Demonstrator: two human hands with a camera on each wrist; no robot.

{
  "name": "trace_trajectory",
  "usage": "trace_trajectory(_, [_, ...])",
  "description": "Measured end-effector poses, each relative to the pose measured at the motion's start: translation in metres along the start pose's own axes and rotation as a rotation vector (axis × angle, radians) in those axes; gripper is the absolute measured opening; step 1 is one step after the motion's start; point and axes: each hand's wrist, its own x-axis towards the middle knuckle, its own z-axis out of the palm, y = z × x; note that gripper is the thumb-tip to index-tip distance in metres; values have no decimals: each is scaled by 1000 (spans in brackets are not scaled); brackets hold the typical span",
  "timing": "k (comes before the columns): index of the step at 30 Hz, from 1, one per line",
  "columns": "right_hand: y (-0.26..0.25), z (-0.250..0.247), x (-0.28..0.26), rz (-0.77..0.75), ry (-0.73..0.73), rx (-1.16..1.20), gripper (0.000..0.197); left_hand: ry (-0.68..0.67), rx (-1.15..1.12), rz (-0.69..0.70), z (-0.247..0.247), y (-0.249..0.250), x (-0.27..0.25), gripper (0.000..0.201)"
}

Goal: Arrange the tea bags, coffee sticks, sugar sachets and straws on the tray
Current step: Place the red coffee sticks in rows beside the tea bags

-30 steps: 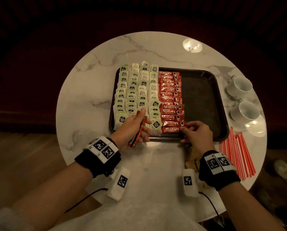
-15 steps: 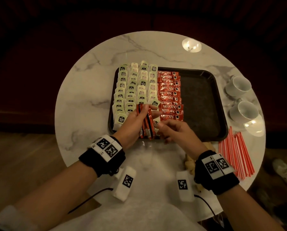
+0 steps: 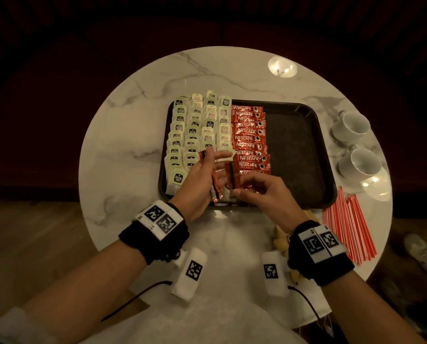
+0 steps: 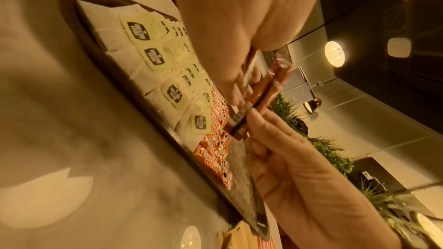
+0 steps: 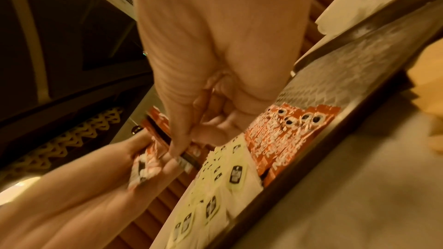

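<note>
1. Over the tray's (image 3: 304, 194) near edge, my right hand (image 3: 264, 194) has left the laid row and now pinches one coffee stick (image 3: 232, 175).
2. My left hand (image 3: 195, 182) grips the spare sticks (image 3: 216, 187); another placement follows.

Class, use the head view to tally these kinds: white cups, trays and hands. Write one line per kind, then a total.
White cups: 2
Tray: 1
Hands: 2 (left hand, right hand, both gripping coffee sticks)
Total: 5
</note>
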Motion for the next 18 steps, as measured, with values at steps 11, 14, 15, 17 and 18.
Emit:
trace_trajectory(11, [4, -19, -3, -219, 13, 76, 12, -201, 375, -155, -5, 5, -6, 23])
trace_trajectory(14, [8, -20, -3, -244, 34, 3, 18, -176, 304, -101, -5, 4, -3, 22])
trace_trajectory(15, [9, -21, -3, -242, 51, -11, 19, -152, 299, -83, -5, 4, -3, 23])
trace_trajectory(17, [10, -22, -5, -201, 83, 37, 20, -96, 320, -43, -6, 4, -1, 20])
trace_trajectory(18, [8, -23, -7, -149, 94, 115, 21, -68, 329, -23, -7, 4, -1, 15])
